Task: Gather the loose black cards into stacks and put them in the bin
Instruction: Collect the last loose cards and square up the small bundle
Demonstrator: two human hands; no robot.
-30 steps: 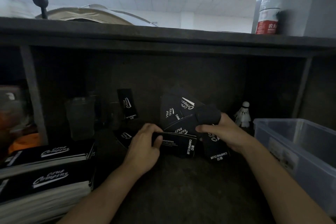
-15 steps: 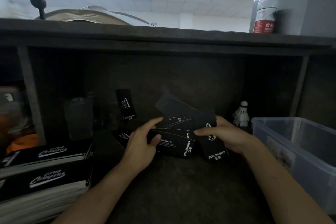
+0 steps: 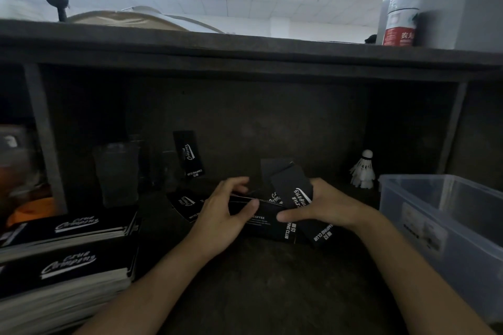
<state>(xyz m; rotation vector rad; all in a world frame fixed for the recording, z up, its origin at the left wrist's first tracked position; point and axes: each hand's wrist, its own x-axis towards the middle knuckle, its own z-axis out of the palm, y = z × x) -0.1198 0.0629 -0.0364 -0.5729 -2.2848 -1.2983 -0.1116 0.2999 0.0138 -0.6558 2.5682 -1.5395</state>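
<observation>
A loose bunch of black cards with white lettering lies fanned between my hands on the dark shelf floor. My left hand grips the bunch's left end, thumb on top. My right hand holds the right side, thumb across the cards, with one card sticking up behind it. Another black card leans upright against the back wall, and one more lies flat left of my left hand. The clear plastic bin stands at the right.
Two tall stacks of black cards sit at the left front. A clear cup stands behind them. A white shuttlecock is beside the bin. A low shelf top runs overhead, carrying a red-labelled bottle.
The fanned cards have been pushed lower and closer together between my hands. My right thumb has moved in across the bunch. My left hand has shifted slightly right.
</observation>
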